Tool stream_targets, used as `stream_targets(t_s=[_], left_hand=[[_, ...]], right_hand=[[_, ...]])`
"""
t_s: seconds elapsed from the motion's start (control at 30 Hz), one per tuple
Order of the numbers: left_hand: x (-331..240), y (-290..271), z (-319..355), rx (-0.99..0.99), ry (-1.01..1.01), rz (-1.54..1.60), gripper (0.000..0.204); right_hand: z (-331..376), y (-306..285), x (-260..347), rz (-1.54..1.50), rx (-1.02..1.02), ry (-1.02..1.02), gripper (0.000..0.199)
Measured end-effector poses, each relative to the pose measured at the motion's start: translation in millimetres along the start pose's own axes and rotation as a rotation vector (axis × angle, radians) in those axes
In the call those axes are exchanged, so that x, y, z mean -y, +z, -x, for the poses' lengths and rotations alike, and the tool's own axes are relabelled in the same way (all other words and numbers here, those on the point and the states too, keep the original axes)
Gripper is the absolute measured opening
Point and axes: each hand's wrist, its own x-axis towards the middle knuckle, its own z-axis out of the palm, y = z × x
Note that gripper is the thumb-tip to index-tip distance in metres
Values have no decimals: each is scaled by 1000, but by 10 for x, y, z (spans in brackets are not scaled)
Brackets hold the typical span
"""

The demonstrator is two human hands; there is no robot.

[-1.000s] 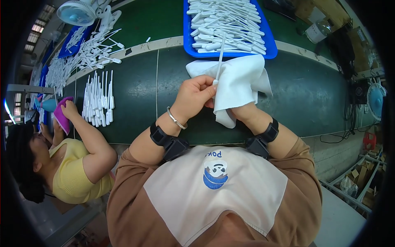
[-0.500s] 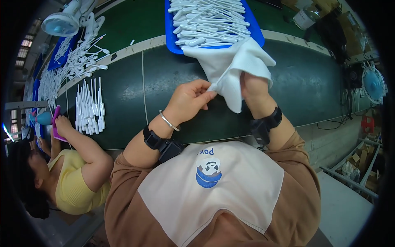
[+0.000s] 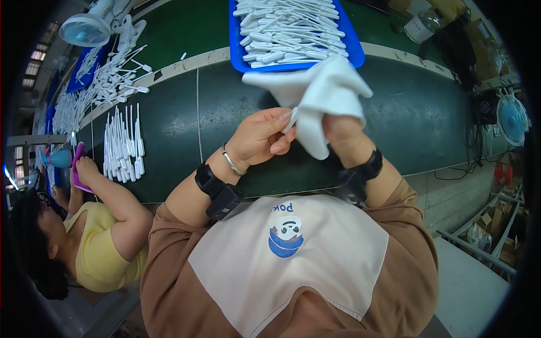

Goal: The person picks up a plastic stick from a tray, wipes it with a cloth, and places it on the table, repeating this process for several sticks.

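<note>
Between the thumb and fingers of my left hand [image 3: 264, 134] is the narrow end of a white plastic stick [image 3: 291, 120]; its other end is hidden by the cloth. My right hand [image 3: 342, 130] is closed on a white cloth [image 3: 332, 93], which is bunched around its fingers and hangs loosely, blurred at its left corner. Just beyond the cloth stands a blue tray [image 3: 241, 63] heaped with white plastic sticks [image 3: 290, 34], each with one wider end. Both hands are above the dark green table [image 3: 236, 93].
At left lies a row of white sticks [image 3: 124, 146], with a looser pile [image 3: 96, 93] behind it. A co-worker's hand [image 3: 85, 169] holds a pink item [image 3: 78, 164]. Fans stand at far left [image 3: 84, 31] and right [image 3: 511, 118]; a bottle [image 3: 420, 27] is at back right.
My right hand and the cloth have shifted slightly left and down, and the cloth has swung. My left hand has turned a little, showing more of the white stick's end.
</note>
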Motion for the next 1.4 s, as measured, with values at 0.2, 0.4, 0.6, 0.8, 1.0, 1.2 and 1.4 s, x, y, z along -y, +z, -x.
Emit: stream_targets(t_s=[0.2,0.4,0.6,0.8,1.0,1.2,1.4], left_hand=[[30,-19,-17,-101,-27,-290,25],[18,99,-8,-327,144,-605,21],[133,-5,-49,-442,327,-674,23],[91,11,3,-455,689,-1367,27],[-259,106,90,-547,620,-631,16],[-316,22,161,-508,655,-511,17],[-446,-106,221,-489,921,-219,18]], right_hand=[[-76,20,199,122,-151,-308,31],[-186,-183,335,605,-157,-305,27],[36,136,-184,900,-27,-345,27],[98,194,-164,1020,121,-303,30],[-27,165,-259,1639,231,-680,33],[66,319,-106,1641,475,-840,34],[42,557,141,2045,447,-414,39]])
